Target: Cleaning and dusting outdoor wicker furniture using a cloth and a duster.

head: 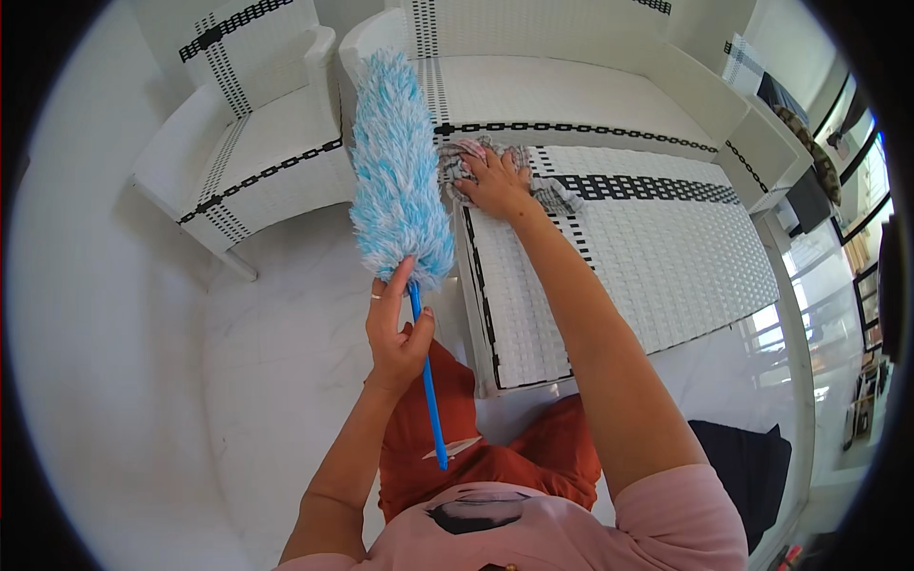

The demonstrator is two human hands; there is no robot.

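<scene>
My left hand (pixel 400 328) grips the blue plastic handle of a fluffy duster (pixel 396 164), just below its blue-and-white head, which points away from me. My right hand (pixel 496 180) lies with fingers spread on a crumpled checked cloth (pixel 560 196), pressing it against the far left corner of a low white woven table (pixel 664 250) with black woven trim. The duster head is to the left of the cloth, above the gap between the table and an armchair. A ring is on a finger of my left hand.
A white woven armchair (pixel 278 128) stands at the upper left, and a matching sofa (pixel 557 86) runs behind the table. Dark fabric (pixel 750 471) lies at the lower right. Glossy white tiles (pixel 285 342) cover the floor. A white wall rises on the left.
</scene>
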